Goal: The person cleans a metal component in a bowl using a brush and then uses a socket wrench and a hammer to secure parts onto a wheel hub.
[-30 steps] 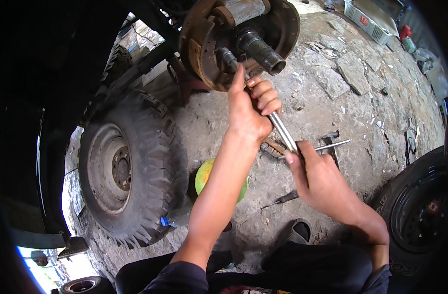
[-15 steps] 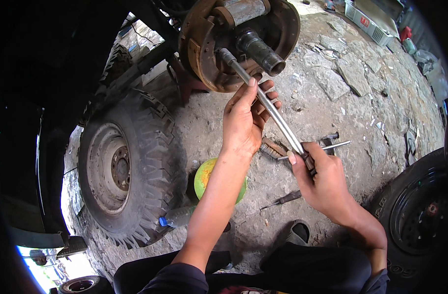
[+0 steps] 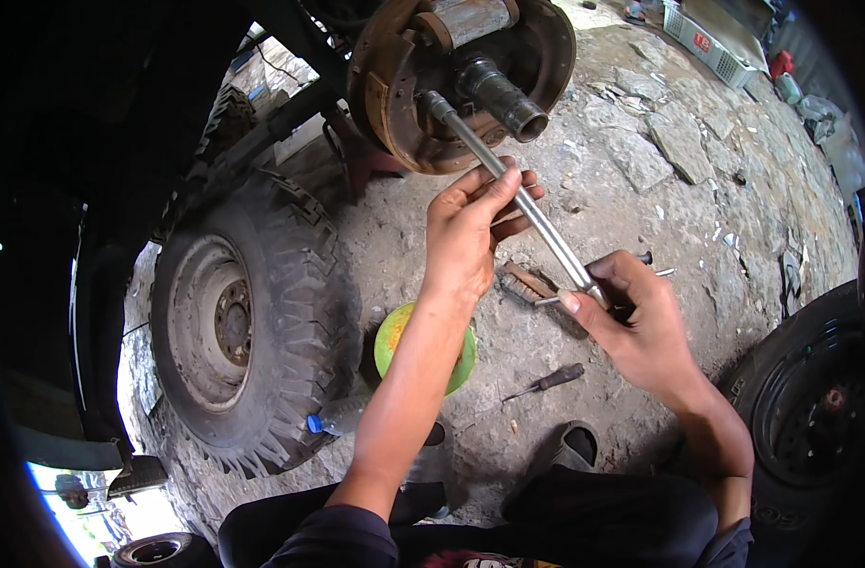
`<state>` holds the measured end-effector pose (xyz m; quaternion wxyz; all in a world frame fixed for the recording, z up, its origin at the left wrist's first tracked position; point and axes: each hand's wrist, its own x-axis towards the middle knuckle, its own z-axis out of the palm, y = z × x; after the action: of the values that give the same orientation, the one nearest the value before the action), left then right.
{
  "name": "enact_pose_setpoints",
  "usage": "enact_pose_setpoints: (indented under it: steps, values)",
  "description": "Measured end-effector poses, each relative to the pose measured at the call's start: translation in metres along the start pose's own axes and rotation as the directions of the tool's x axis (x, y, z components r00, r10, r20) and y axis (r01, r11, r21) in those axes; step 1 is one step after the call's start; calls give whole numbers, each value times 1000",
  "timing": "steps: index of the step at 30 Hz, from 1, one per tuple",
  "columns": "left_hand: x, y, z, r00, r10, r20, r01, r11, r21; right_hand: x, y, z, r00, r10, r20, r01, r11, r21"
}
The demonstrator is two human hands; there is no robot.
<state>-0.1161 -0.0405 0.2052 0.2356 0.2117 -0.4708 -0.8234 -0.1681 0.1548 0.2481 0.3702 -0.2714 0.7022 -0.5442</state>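
Note:
A long silver extension bar [image 3: 546, 225] slants from a rusty drum brake assembly [image 3: 380, 99] down to the right. The socket [image 3: 439, 105] on its far end sits against the backing plate, beside the greasy axle spindle [image 3: 504, 98]; what it fits on is hidden. Midway along the bar, my left hand [image 3: 463, 232] is closed round it, thumb on top and fingers behind. My right hand [image 3: 641, 317] grips the near end between thumb and curled fingers, covering most of the handle there.
A wire brush [image 3: 525, 283] and a screwdriver [image 3: 552, 378] lie on the stony ground below. To the left are a large treaded wheel [image 3: 300, 322], a green bowl [image 3: 392, 336] and a plastic bottle [image 3: 345, 417]. Another wheel [image 3: 768, 379] is at right; a white crate [image 3: 697, 45] stands far right.
My left hand has slid a little down the bar toward me. My right hand has rolled around the bar's near end and shifted slightly right. The socket stays at the brake assembly.

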Motion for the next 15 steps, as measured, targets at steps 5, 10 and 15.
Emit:
enact_pose_setpoints:
  steps: [5, 10, 15]
  values:
    - [10, -14, -26, 966, 46, 254, 81, 881, -466, 6, 4, 5, 907, 155, 392, -378, 711, 593]
    - [10, -19, -15, 969, 32, 243, 75, 906, -416, 8, 55, 8, 785, -158, 599, -574, 178, 799]
    - [-7, -1, 1, 995, -80, 52, 83, 996, -45, 1, 26, 19, 973, -163, -162, 94, 924, -370]
